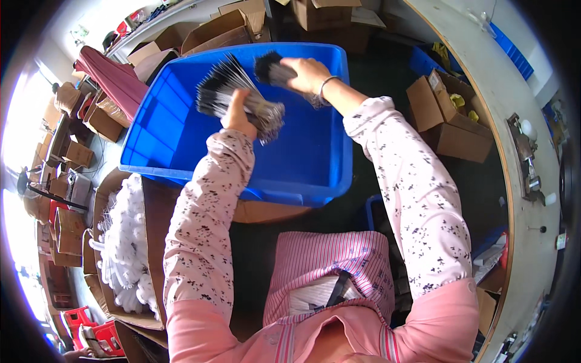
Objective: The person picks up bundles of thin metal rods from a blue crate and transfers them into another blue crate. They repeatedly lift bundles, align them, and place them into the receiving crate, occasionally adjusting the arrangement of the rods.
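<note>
- Hands apart, both over the blue bin [181, 130] so loose pieces drop inside.
- Your left hand [238, 116] clamps a fanned bundle of thin rods [230, 91] — your right hand [308, 74] clamps a smaller bundle [270, 68].

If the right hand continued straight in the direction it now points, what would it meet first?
The right hand, gripping a small bundle of dark rods, points left across the blue bin. It would probably meet the larger bundle held by the left hand first, though depth is unclear.
</note>
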Motion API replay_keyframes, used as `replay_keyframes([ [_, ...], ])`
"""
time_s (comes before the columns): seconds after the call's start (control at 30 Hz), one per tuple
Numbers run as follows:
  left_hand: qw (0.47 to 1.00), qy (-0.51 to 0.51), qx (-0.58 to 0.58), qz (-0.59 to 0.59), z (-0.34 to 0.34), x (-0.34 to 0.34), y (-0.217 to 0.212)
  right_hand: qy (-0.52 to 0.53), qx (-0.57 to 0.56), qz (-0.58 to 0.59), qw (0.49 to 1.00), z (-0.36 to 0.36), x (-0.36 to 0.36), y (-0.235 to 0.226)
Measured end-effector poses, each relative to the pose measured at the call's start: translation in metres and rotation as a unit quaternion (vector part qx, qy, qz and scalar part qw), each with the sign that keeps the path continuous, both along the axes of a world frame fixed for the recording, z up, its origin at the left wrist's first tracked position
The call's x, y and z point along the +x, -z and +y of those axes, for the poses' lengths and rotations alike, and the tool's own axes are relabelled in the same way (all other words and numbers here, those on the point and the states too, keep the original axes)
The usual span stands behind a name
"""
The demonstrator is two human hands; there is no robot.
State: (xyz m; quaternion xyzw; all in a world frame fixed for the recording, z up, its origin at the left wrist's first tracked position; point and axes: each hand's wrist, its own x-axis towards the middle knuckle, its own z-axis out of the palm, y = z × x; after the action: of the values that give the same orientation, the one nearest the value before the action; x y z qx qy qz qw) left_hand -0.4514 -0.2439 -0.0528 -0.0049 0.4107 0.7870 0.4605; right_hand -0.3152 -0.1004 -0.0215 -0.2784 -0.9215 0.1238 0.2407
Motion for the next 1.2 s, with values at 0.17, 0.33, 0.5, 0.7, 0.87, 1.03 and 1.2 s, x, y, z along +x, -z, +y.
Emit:
replay_keyframes([
  [0.17,0.803,0.245,-0.117,0.531,0.010,-0.045,0.111,-0.002,-0.037,-0.163,0.986,0.023,-0.026,0.053],
  [0.33,0.837,0.294,-0.108,0.448,0.029,-0.044,0.135,0.038,-0.009,-0.228,0.973,0.041,-0.017,0.048],
  [0.5,0.886,0.279,-0.092,0.359,0.024,-0.053,0.145,0.102,-0.009,-0.232,0.967,0.028,-0.008,0.031],
  [0.7,0.976,0.176,-0.126,-0.012,-0.002,0.019,0.017,0.002,-0.054,0.153,0.987,-0.019,0.074,0.015],
  [0.87,0.970,0.169,-0.159,0.069,-0.009,0.023,0.007,0.078,-0.184,0.344,0.917,-0.123,0.171,0.036],
  [1.03,0.975,0.178,-0.121,0.056,0.019,-0.025,0.104,0.203,-0.355,0.349,0.843,-0.222,0.236,0.100],
  [1.2,0.947,0.145,-0.285,0.028,0.020,0.021,0.083,0.223,-0.415,0.401,0.786,-0.270,0.250,0.145],
])
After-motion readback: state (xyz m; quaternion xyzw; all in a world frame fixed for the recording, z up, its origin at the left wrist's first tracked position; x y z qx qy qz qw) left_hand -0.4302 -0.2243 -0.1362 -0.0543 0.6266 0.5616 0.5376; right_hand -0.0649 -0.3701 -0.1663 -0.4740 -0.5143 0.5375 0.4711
